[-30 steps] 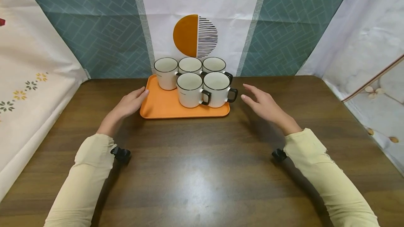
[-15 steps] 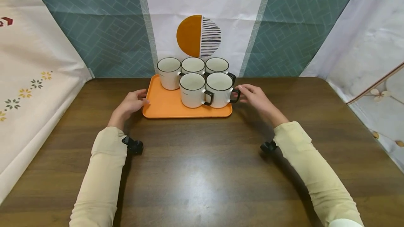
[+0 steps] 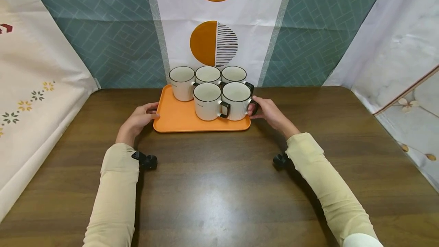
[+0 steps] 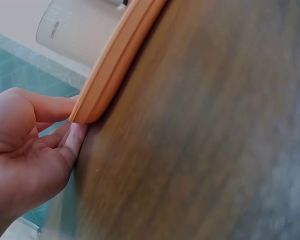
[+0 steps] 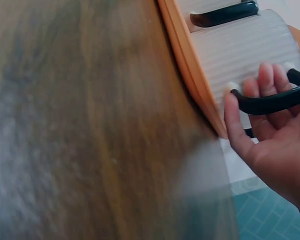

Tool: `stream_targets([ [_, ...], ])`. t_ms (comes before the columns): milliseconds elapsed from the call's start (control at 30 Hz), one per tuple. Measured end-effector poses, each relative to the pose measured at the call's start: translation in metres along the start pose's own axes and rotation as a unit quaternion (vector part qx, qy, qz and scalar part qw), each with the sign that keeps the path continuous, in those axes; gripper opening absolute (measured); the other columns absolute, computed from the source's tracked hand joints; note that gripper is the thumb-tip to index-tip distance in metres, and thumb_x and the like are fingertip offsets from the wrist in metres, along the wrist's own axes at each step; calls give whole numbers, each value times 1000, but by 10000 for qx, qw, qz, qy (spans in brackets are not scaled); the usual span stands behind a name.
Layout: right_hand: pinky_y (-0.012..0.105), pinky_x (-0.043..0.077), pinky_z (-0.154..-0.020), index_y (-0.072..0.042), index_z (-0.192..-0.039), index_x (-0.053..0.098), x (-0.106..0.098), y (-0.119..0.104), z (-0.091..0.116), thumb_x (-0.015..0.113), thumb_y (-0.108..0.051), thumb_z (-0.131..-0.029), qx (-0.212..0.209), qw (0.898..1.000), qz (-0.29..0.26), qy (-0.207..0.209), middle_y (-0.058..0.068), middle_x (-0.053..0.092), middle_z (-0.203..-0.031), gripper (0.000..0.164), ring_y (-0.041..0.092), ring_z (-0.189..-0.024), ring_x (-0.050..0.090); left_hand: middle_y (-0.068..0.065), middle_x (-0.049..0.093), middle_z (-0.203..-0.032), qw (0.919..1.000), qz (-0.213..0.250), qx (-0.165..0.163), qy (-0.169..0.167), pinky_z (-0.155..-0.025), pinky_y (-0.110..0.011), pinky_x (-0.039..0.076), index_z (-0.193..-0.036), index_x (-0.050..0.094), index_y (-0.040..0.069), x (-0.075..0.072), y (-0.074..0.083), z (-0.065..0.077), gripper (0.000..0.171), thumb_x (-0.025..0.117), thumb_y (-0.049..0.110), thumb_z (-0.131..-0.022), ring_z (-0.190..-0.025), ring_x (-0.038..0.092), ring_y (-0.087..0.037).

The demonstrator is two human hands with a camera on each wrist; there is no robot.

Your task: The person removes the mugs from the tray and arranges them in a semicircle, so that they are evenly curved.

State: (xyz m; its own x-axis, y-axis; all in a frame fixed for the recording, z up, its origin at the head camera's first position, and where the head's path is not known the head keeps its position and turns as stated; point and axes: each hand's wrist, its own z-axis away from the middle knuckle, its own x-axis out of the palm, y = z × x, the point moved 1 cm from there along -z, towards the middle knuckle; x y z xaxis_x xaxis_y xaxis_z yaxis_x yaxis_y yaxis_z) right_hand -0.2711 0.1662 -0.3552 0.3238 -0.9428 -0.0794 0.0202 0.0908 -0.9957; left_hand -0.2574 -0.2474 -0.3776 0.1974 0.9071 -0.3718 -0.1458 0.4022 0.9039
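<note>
Orange rectangular tray [image 3: 175, 121], rim pinched by the left grip [image 3: 137, 118]; the right grip [image 3: 269, 112] has just curled round the black handle [image 5: 272, 103] of a ribbed white mug [image 3: 238, 110].

The tray [image 3: 176, 116] lies on the table [image 3: 212, 170]. Back mugs [image 3: 182, 90], three of them, line the tray's rear; two front mugs [image 3: 207, 108] stand from its middle rightward. The left hand [image 3: 136, 120] is at its left edge, the right hand [image 3: 269, 114] at its right.

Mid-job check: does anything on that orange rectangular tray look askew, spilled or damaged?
Nothing looks spilled or damaged. The five white, black-handled cylindrical mugs stand upright on the orange rectangular tray. The only unevenness is its bare front-left area: the front row has two mugs, the back three.
</note>
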Motion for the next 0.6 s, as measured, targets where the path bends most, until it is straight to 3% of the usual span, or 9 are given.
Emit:
stream_targets([
  [100,35,56,-74,-3,-73,59,3,2,-2,32,-18,-103,42,9997,-242,-14,3,57,-68,43,13,-64,57,-27,28,-149,9999,133,33,-36,-109,-43,32,-150,20,-7,2,-2,0,59,46,-5,-97,-130,31,-37],
  [233,28,52,-63,-4,-64,49,6,4,-4,29,-15,-98,50,9996,-291,9,1,43,-57,41,13,-56,46,-27,28,-149,9998,194,65,-64,-109,-43,32,-150,20,-8,4,-2,-1,59,46,-6,-97,-130,31,-37],
  [367,26,40,-54,-6,-60,37,9,5,-7,30,-15,-97,39,9999,-157,-3,0,30,-53,39,14,-51,35,-28,28,-149,9997,217,73,-42,-110,-45,31,-150,20,-8,2,-2,-1,59,46,-6,-97,-130,31,-38],
  [600,19,20,-43,-12,-55,29,11,6,-8,33,-13,-98,-125,9994,-308,-57,-2,27,-55,43,9,-48,26,-28,27,-149,9996,258,112,-47,-110,-44,30,-150,19,-8,-1,-4,-1,60,47,-6,-96,-131,30,-38],
])
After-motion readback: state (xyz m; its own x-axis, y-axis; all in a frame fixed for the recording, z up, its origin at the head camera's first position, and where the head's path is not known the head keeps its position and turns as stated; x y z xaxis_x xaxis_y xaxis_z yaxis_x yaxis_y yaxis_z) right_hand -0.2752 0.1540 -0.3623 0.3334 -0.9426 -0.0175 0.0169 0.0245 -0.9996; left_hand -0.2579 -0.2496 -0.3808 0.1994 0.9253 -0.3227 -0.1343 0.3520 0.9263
